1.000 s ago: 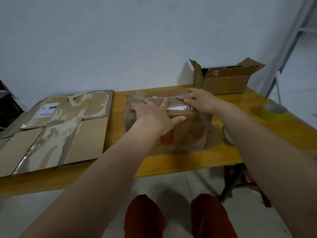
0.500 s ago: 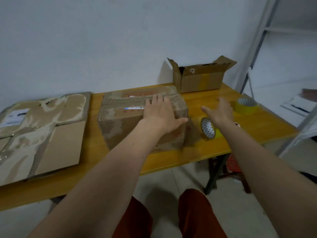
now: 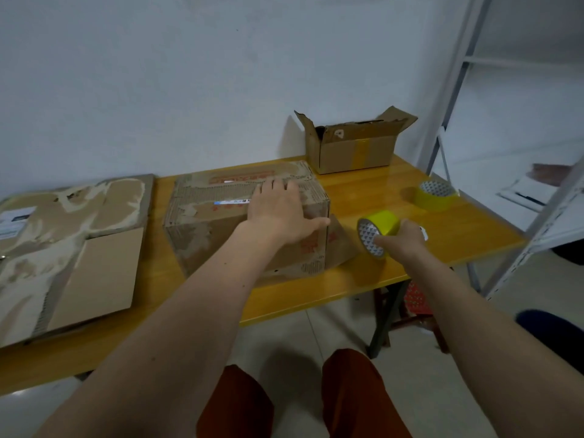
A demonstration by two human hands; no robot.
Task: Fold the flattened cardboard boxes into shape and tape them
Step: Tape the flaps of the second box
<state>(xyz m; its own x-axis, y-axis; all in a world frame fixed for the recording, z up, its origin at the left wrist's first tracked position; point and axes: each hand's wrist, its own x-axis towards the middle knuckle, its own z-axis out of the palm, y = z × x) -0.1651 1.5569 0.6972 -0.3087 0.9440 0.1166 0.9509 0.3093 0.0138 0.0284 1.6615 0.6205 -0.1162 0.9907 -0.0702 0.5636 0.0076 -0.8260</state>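
Observation:
A worn brown cardboard box [image 3: 218, 222] with red print stands folded into shape in the middle of the yellow table [image 3: 442, 229]. My left hand [image 3: 281, 213] presses flat on its closed top flaps near the right end. Just to the right of the box, my right hand [image 3: 399, 240] grips a yellow tape roll [image 3: 377, 229], held on edge just above the table. A stack of flattened cardboard boxes [image 3: 69, 248] lies on the table's left side.
A smaller open box [image 3: 354, 150] with raised flaps sits at the back by the wall. A second yellow tape roll [image 3: 434, 194] lies flat at the right rear. A metal shelf frame [image 3: 458, 83] stands to the right. My knees show below the table edge.
My right hand left the box top, reached right and took hold of the tape roll. My left hand stayed pressing on the flaps. The view swung to the right.

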